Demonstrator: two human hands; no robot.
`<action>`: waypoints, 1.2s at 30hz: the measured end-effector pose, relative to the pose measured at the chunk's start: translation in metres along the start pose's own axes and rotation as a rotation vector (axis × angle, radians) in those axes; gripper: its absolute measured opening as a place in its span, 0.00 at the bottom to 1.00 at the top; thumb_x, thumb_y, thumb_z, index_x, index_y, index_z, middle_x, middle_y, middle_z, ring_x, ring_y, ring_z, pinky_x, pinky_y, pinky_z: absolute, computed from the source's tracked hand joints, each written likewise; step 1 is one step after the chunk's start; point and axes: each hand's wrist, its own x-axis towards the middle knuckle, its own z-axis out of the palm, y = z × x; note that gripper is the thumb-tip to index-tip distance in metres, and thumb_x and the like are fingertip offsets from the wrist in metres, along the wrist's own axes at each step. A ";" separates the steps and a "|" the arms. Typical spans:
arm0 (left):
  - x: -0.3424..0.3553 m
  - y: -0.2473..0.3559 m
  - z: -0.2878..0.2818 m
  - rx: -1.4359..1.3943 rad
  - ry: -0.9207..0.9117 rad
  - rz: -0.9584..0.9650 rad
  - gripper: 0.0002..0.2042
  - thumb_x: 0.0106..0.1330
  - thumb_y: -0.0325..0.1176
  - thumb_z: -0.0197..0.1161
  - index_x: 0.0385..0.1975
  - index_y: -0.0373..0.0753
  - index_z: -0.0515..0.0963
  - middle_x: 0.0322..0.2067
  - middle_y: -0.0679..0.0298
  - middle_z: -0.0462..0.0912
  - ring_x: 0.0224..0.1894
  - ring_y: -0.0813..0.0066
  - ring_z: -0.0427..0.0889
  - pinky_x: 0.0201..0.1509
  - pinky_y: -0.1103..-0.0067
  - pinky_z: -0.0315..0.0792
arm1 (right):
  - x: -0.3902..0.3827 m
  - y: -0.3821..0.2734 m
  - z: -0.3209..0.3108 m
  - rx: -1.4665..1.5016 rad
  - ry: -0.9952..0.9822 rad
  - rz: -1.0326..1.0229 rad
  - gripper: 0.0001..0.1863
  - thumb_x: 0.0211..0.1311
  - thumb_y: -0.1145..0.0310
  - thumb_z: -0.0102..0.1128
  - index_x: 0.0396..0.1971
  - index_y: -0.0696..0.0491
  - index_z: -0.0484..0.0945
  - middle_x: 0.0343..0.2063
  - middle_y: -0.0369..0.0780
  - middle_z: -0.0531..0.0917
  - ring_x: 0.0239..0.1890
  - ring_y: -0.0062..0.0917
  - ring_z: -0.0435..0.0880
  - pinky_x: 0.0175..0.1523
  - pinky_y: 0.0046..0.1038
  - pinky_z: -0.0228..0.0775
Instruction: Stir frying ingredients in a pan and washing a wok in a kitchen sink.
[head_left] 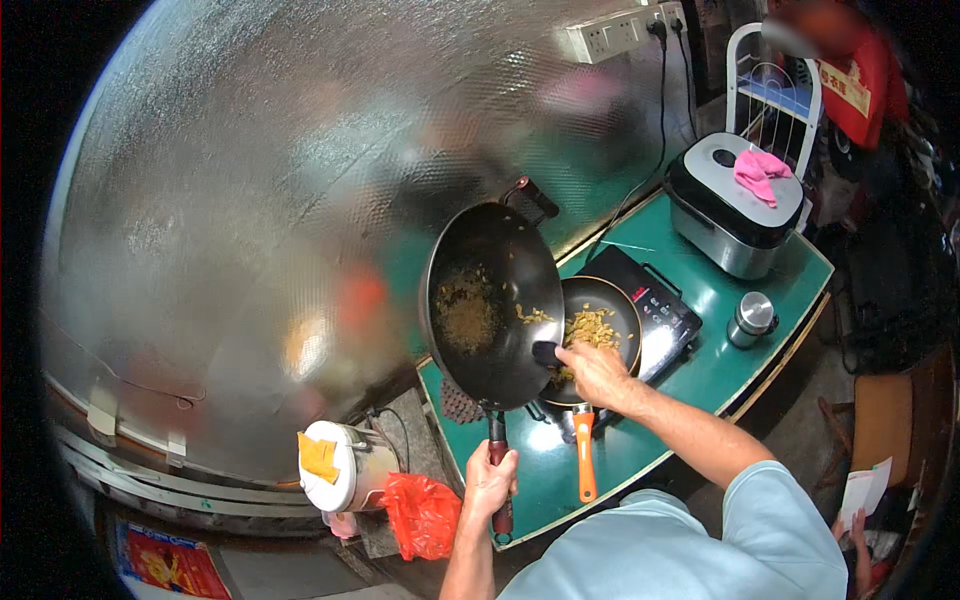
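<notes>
Gripping wok handle (503, 520): my left hand (487, 484), fingers curled
Black tool (545, 352): gripped by my right hand (597, 378)
Frying pan (608, 294): holds yellowish pieces (590, 327)

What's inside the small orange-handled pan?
Inside the pan lie small yellowish pieces. The wok hides its left edge and the right hand covers its lower right; anything beneath is hidden.
</notes>
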 end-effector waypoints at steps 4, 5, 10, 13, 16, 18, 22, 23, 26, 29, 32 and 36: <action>0.001 0.003 -0.002 -0.006 0.020 0.001 0.08 0.65 0.28 0.60 0.29 0.37 0.66 0.16 0.68 0.70 0.13 0.80 0.70 0.15 0.80 0.68 | -0.016 0.030 -0.003 -0.090 -0.111 0.042 0.24 0.49 0.76 0.57 0.51 0.53 0.75 0.37 0.47 0.79 0.38 0.44 0.83 0.40 0.43 0.77; 0.000 0.003 -0.003 -0.027 0.015 0.001 0.08 0.65 0.28 0.60 0.29 0.37 0.66 0.16 0.68 0.70 0.12 0.80 0.70 0.15 0.80 0.68 | -0.014 0.033 -0.007 -0.111 -0.106 0.098 0.25 0.49 0.76 0.58 0.52 0.53 0.75 0.37 0.48 0.79 0.38 0.44 0.84 0.40 0.43 0.77; -0.006 0.004 -0.004 -0.047 0.002 -0.014 0.07 0.65 0.28 0.59 0.29 0.37 0.67 0.15 0.69 0.70 0.12 0.80 0.70 0.16 0.81 0.67 | 0.024 0.021 -0.004 0.036 0.234 0.020 0.23 0.53 0.75 0.57 0.53 0.54 0.73 0.34 0.49 0.77 0.33 0.48 0.82 0.38 0.46 0.76; -0.009 0.005 -0.002 -0.061 -0.010 -0.020 0.07 0.65 0.29 0.59 0.29 0.38 0.67 0.15 0.69 0.70 0.12 0.81 0.70 0.16 0.82 0.67 | 0.065 0.002 0.004 0.229 0.340 -0.019 0.21 0.61 0.72 0.51 0.56 0.53 0.70 0.35 0.51 0.76 0.36 0.51 0.80 0.40 0.49 0.74; -0.014 0.010 0.003 -0.101 -0.024 -0.040 0.07 0.66 0.28 0.58 0.29 0.38 0.67 0.15 0.69 0.70 0.12 0.82 0.69 0.16 0.82 0.68 | 0.097 -0.017 0.009 0.289 0.363 0.012 0.20 0.60 0.73 0.54 0.54 0.52 0.72 0.36 0.49 0.75 0.38 0.48 0.79 0.43 0.45 0.73; -0.014 0.011 0.004 -0.098 -0.036 -0.041 0.07 0.66 0.28 0.58 0.29 0.38 0.67 0.15 0.69 0.70 0.12 0.82 0.69 0.16 0.82 0.68 | 0.113 -0.020 0.015 0.294 0.377 -0.010 0.20 0.61 0.72 0.52 0.55 0.53 0.71 0.36 0.50 0.75 0.38 0.49 0.79 0.42 0.46 0.73; -0.017 0.008 0.003 -0.109 -0.035 -0.045 0.07 0.65 0.29 0.59 0.29 0.38 0.68 0.16 0.69 0.70 0.12 0.82 0.69 0.16 0.81 0.68 | 0.120 -0.022 0.014 0.279 0.306 -0.008 0.20 0.59 0.72 0.52 0.53 0.54 0.73 0.38 0.51 0.77 0.41 0.49 0.80 0.45 0.47 0.74; -0.018 0.008 0.002 -0.113 -0.029 -0.039 0.06 0.65 0.29 0.58 0.28 0.38 0.69 0.16 0.69 0.70 0.12 0.81 0.69 0.16 0.81 0.68 | 0.118 -0.020 0.011 0.240 0.239 0.010 0.21 0.57 0.73 0.53 0.53 0.54 0.73 0.39 0.51 0.78 0.42 0.48 0.81 0.46 0.46 0.75; -0.019 0.010 0.000 -0.122 -0.026 -0.059 0.07 0.65 0.28 0.59 0.30 0.38 0.67 0.16 0.69 0.70 0.13 0.81 0.69 0.16 0.81 0.68 | 0.099 0.006 0.010 0.091 0.038 0.038 0.17 0.52 0.72 0.56 0.44 0.54 0.79 0.38 0.50 0.82 0.44 0.46 0.82 0.48 0.45 0.76; -0.016 0.003 -0.003 -0.123 -0.022 -0.033 0.07 0.65 0.29 0.59 0.30 0.38 0.67 0.16 0.69 0.70 0.13 0.81 0.69 0.16 0.81 0.69 | 0.089 0.010 0.010 0.033 -0.083 0.077 0.18 0.53 0.72 0.55 0.46 0.55 0.78 0.37 0.51 0.81 0.43 0.47 0.82 0.46 0.46 0.76; -0.013 0.002 -0.003 -0.113 -0.033 -0.031 0.07 0.65 0.29 0.59 0.31 0.38 0.68 0.16 0.68 0.71 0.13 0.81 0.69 0.17 0.81 0.69 | 0.086 -0.008 0.015 0.247 0.277 -0.029 0.21 0.55 0.74 0.52 0.51 0.55 0.73 0.37 0.50 0.79 0.39 0.49 0.81 0.43 0.47 0.75; -0.014 0.004 -0.004 -0.103 -0.040 -0.025 0.07 0.65 0.30 0.59 0.31 0.38 0.68 0.16 0.69 0.71 0.13 0.82 0.70 0.16 0.81 0.69 | 0.079 -0.033 0.016 0.089 0.182 -0.036 0.15 0.51 0.75 0.54 0.41 0.58 0.77 0.38 0.54 0.81 0.41 0.50 0.82 0.46 0.45 0.76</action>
